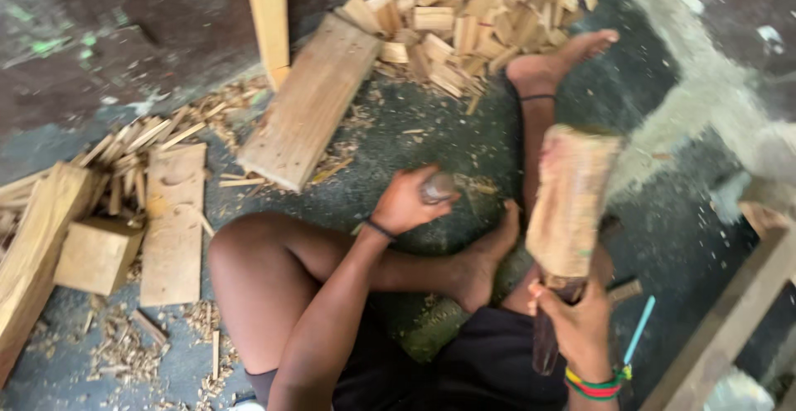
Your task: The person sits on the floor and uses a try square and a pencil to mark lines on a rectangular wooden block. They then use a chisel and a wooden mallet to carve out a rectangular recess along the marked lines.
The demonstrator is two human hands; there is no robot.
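The fingers of the left hand (408,202) are curled together around a small grey object (437,185), too blurred to tell what it is, held low over the floor (414,129); the fingers of the right hand (580,320) are clamped on the dark handle of a heavy wooden mallet (570,204), whose pale, worn head stands upright above them; just beside the left fingers lies a bare foot (489,253) of the folded leg; beyond the right fingers the other foot (555,58) reaches toward a heap of short wood offcuts (481,13); farther out from the left fingers a long plank (311,100) lies slanted on the floor, with a flat board (172,224) and a square block (95,253) well apart to the far side among thin splinters and shavings (133,141).
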